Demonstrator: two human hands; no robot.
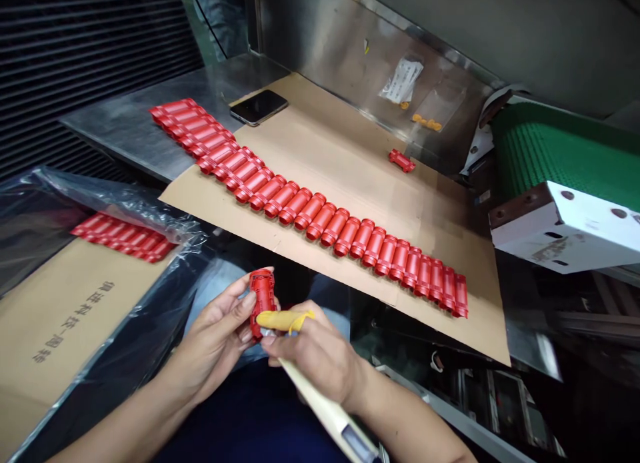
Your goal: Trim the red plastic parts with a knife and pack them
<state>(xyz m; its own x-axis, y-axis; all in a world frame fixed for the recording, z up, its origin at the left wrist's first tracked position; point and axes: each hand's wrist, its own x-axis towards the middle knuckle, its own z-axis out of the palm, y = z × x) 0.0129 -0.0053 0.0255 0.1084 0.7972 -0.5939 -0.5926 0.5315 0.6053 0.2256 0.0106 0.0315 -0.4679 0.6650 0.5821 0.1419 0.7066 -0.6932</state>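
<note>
My left hand (215, 336) grips a red ribbed plastic part (263, 302) upright between thumb and fingers. My right hand (313, 343) holds a cream-coloured tool handle (320, 400) that runs down out of view. A yellow rubber finger cot (283, 320) covers my right index finger, its tip touching the red part. Beyond my hands, a long row of similar red parts (310, 210) lies on a cardboard sheet (350, 150). One more red part (401, 160) lies apart, near the sheet's far edge.
A black smartphone (259, 107) lies on a steel table (145, 136) at the sheet's far corner. At left, a cardboard box (65, 316) lined with plastic film holds more red parts (123, 236). A green conveyor belt (555, 150) and a white bracket (565, 226) stand at right.
</note>
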